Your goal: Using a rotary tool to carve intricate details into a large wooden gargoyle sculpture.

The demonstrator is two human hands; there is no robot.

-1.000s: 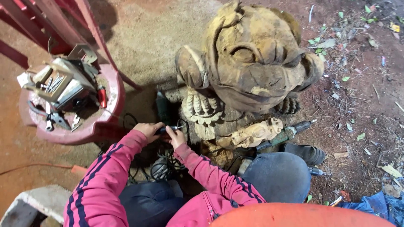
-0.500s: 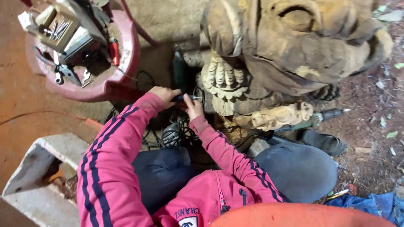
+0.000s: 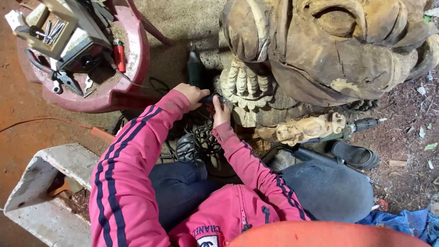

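An orange rim (image 3: 320,234) fills the bottom edge of the head view. Above it sit the pink jacket (image 3: 228,215) with dark stripes down the sleeves, and dark jeans (image 3: 329,190) over bent knees. At the lower left lies a grey concrete block (image 3: 50,192) on the reddish floor.

Between the knees a tangle of black cable (image 3: 201,139) lies on the ground. To the right, past the knee, a black sandal (image 3: 356,155) rests on the dirt, and just above it a small pale carving (image 3: 306,129) lies against a drill (image 3: 363,124) with its bit pointing right.

Both arms reach forward and meet at the foot of the statue (image 3: 329,50). The left hand (image 3: 191,95) is closed around the rear of a slim dark rotary tool (image 3: 212,99), and the right hand (image 3: 221,113) grips it from below, near the front. The tool lies level, its tip touching the carved paw (image 3: 244,84) of the statue. A green grinder (image 3: 195,71) stands just behind the left hand.

Farther left, a red plastic stool (image 3: 128,68) carries a tray of nails (image 3: 52,29), pliers (image 3: 59,77) and a red lighter (image 3: 119,53).
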